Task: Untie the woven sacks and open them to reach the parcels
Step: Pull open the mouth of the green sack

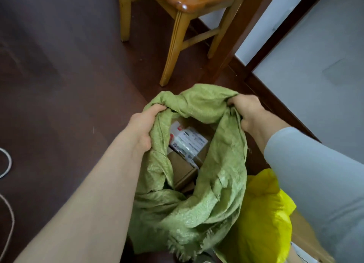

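Note:
A green woven sack (220, 176) stands on the dark floor with its mouth spread wide. My left hand (141, 127) grips the left side of the rim, fingers curled into the fabric. My right hand (248, 111) grips the far right side of the rim. Inside the opening lie a white-labelled parcel (188, 142) and brown cardboard boxes (182, 169) below it. The frayed near edge of the sack hangs toward me.
A yellow plastic bag (264, 223) sits against the sack's right side. A wooden chair (177, 42) stands just beyond the sack, a dark table leg (234, 44) beside it. A white cord (7, 164) lies on the floor at far left. The wall rises on the right.

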